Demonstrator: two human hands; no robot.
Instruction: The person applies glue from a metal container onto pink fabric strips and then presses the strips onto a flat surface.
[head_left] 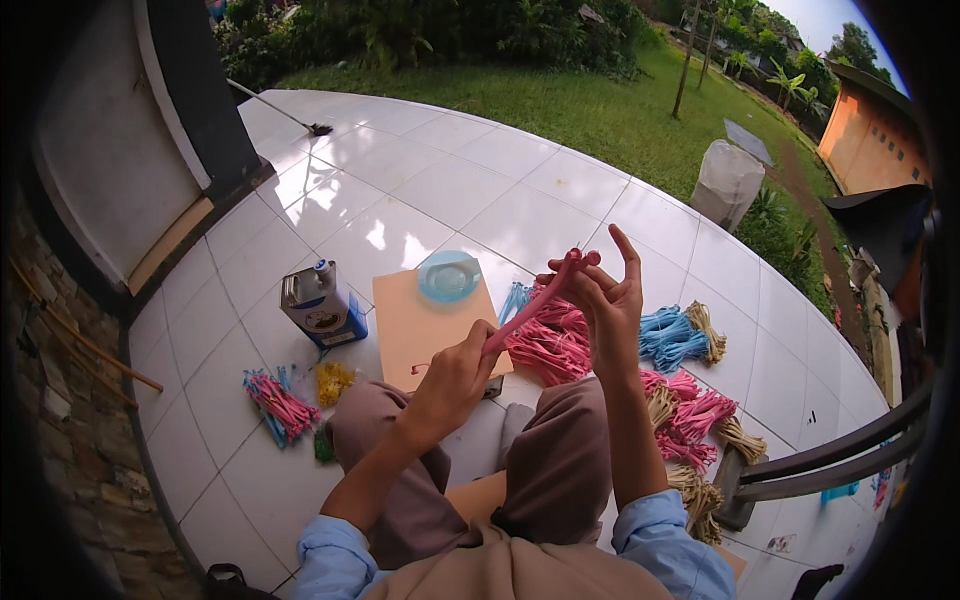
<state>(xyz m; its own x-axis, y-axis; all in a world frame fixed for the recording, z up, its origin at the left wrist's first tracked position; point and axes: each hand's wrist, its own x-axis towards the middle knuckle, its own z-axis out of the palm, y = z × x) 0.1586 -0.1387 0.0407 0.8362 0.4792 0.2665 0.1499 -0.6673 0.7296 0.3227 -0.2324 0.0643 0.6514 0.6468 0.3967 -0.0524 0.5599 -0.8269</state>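
My left hand (452, 385) is closed round the lower end of a long pink strip (528, 316), holding it up slanted in front of my knees. At its upper end the strip has a rounded, curled tip, and my right hand (610, 305) pinches it there with the index finger raised. Beneath my hands lies a peach-coloured sheet (396, 320), with a clear blue dish (449, 283) on its far part. A heap of pink strips (552, 350) lies just beyond my right knee, partly hidden by my right hand.
Left of the sheet stands a blue metal can (327, 312). Near it are a pink-and-blue bundle (282, 405) and a yellow pile (333, 382). To the right lie blue bundles (668, 338), pink bundles (695, 415) and beige bundles (694, 490), beside a dark curved frame (840, 465).
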